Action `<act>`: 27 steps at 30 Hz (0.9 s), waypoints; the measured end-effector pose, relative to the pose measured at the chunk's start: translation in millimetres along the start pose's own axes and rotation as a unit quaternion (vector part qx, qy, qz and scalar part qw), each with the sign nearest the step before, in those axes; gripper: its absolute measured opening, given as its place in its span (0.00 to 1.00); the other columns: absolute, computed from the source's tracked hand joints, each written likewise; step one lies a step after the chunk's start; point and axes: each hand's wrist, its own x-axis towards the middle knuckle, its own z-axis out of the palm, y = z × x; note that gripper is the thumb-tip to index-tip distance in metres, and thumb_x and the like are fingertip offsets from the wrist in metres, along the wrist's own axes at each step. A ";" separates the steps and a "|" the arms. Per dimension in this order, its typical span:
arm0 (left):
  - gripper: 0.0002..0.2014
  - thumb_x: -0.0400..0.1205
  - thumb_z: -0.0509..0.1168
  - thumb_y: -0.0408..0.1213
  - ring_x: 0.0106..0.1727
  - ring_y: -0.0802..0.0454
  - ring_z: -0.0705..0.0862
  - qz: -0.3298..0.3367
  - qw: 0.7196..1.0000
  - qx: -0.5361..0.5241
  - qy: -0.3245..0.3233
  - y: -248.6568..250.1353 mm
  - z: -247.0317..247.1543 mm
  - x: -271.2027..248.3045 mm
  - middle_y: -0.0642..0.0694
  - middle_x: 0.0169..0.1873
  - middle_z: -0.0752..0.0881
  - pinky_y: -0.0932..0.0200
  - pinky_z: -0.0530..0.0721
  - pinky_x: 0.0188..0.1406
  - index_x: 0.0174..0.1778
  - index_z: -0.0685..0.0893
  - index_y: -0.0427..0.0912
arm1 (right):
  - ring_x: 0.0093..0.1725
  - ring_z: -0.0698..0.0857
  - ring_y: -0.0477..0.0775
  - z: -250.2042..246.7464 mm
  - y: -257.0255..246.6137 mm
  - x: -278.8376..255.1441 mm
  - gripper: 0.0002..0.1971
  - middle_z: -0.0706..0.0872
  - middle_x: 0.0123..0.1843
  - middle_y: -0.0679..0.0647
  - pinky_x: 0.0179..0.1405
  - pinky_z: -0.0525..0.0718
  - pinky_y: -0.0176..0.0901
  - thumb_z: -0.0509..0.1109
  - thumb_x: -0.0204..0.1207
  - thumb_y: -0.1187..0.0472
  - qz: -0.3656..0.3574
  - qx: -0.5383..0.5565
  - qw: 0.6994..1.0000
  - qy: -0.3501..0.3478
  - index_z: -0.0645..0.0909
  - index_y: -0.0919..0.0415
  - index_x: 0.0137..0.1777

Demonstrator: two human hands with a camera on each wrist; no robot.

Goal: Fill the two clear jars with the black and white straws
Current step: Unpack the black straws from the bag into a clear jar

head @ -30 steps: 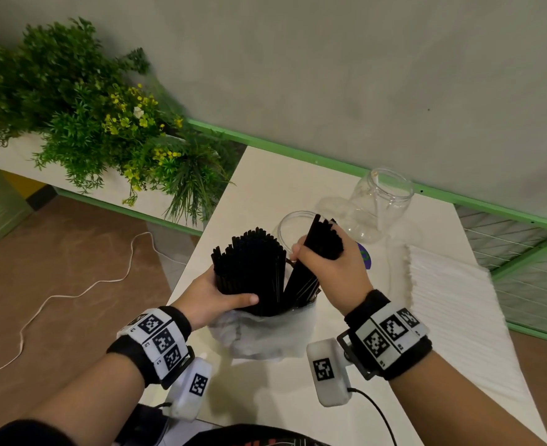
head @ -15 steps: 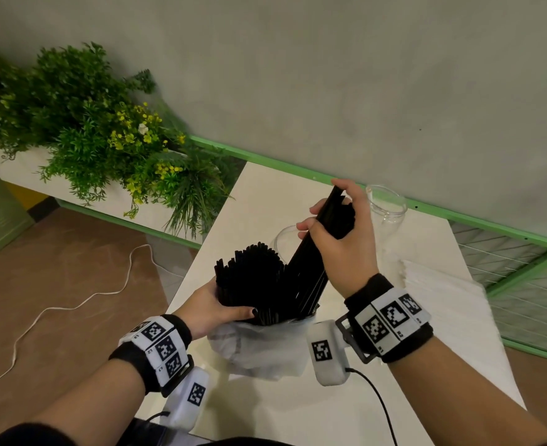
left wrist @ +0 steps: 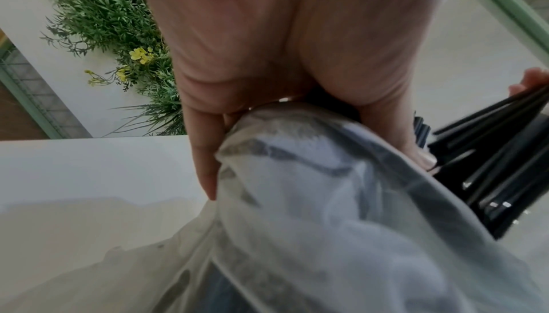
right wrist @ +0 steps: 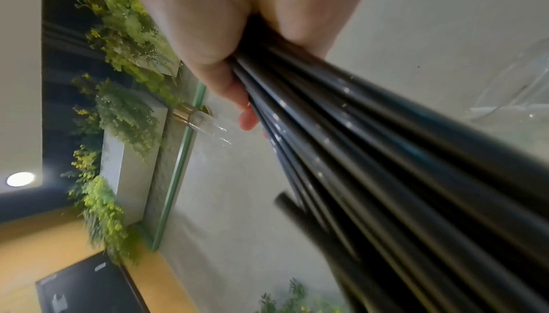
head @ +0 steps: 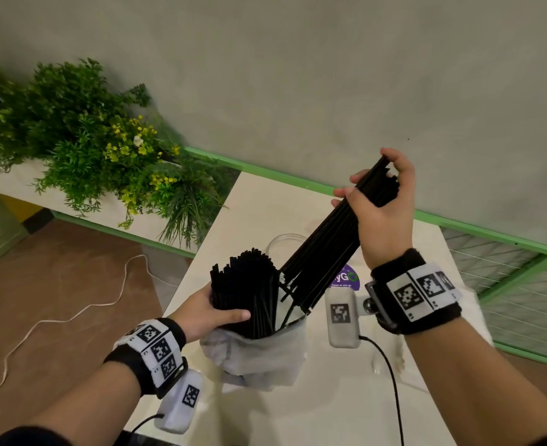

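Observation:
My left hand [head: 207, 312] grips a thick upright bundle of black straws [head: 243, 294] that stands in a crumpled clear plastic bag [head: 259, 355] on the table. My right hand [head: 381, 194] holds a smaller handful of black straws [head: 326, 252], raised and slanted, with its lower ends still at the bag's mouth. Behind the bundle shows the rim of a clear jar [head: 278, 243]. In the right wrist view the handful [right wrist: 386, 153] runs out of my fist [right wrist: 237, 24], and a clear jar [right wrist: 516, 83] is at the right. The left wrist view shows my palm [left wrist: 267, 59] against the bag [left wrist: 326, 200].
The white table [head: 265, 204] stands against a grey wall with a green rail [head: 297, 178]. Plants [head: 88, 140] fill a planter to the left. A purple sticker [head: 346, 278] lies on the table. A white cable [head: 72, 313] trails over the brown floor. Wire mesh [head: 507, 284] is at the right.
My right hand has risen up and to the right, drawing its handful of black straws out of the bag. The left hand has kept its hold on the main bundle.

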 end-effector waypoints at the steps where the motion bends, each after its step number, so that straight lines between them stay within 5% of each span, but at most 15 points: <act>1: 0.43 0.53 0.81 0.59 0.59 0.60 0.82 0.002 1.000 -0.003 -0.004 0.2 -0.5 0.4 0.60 0.55 0.83 0.65 0.77 0.61 0.64 0.75 0.53 | 0.41 0.85 0.62 -1.2 -1.5 2.1 0.30 0.78 0.47 0.61 0.47 0.89 0.64 0.66 0.72 0.82 -0.001 -0.007 1.000 -0.005 0.70 0.49 0.65; 6: 0.53 0.40 0.78 0.71 0.57 0.64 0.82 0.005 1.000 -0.007 -0.006 -0.5 -2.1 2.6 0.61 0.55 0.84 0.69 0.77 0.55 0.62 0.76 0.55 | 0.42 0.86 0.64 -1.3 -3.8 5.0 0.29 0.79 0.48 0.61 0.49 0.88 0.62 0.66 0.73 0.80 -0.024 -0.050 0.998 -0.015 0.69 0.50 0.66; 11: 0.37 0.58 0.81 0.55 0.56 0.63 0.82 -0.005 1.000 -0.011 -0.011 3.6 -1.1 0.2 0.60 0.55 0.84 0.72 0.76 0.53 0.62 0.76 0.55 | 0.47 0.85 0.69 1.5 -4.7 6.4 0.29 0.79 0.48 0.60 0.51 0.87 0.62 0.65 0.73 0.78 -0.061 -0.073 0.995 -0.010 0.67 0.52 0.69; 15: 0.34 0.59 0.81 0.52 0.55 0.67 0.81 -0.009 1.000 -0.014 -0.005 4.1 0.5 -0.3 0.61 0.53 0.84 0.68 0.78 0.57 0.60 0.76 0.56 | 0.46 0.86 0.65 8.7 -4.0 11.3 0.29 0.79 0.48 0.59 0.53 0.86 0.61 0.63 0.74 0.77 -0.096 -0.070 0.993 0.001 0.66 0.49 0.68; 20: 0.48 0.42 0.80 0.67 0.57 0.63 0.84 -0.008 0.999 -0.042 -0.009 -0.2 -1.5 3.3 0.57 0.54 0.86 0.67 0.79 0.55 0.59 0.78 0.56 | 0.43 0.85 0.62 13.3 6.6 28.1 0.29 0.77 0.46 0.57 0.51 0.87 0.61 0.61 0.74 0.79 -0.093 -0.044 0.994 0.045 0.66 0.48 0.67; 25: 0.53 0.43 0.81 0.67 0.59 0.58 0.84 -0.008 0.999 -0.042 -0.015 -3.2 -2.6 6.5 0.55 0.57 0.87 0.58 0.81 0.63 0.65 0.79 0.50 | 0.45 0.85 0.64 15.9 20.6 34.8 0.29 0.78 0.46 0.56 0.53 0.87 0.54 0.62 0.75 0.77 -0.099 -0.056 0.992 0.057 0.66 0.45 0.67; 27: 0.53 0.44 0.81 0.68 0.60 0.58 0.84 -0.008 0.999 -0.033 -0.016 -3.3 -3.0 6.7 0.55 0.57 0.87 0.56 0.80 0.66 0.66 0.78 0.50 | 0.47 0.85 0.56 19.1 39.3 29.3 0.28 0.80 0.46 0.53 0.55 0.85 0.47 0.64 0.76 0.76 -0.085 -0.078 0.992 0.055 0.66 0.44 0.66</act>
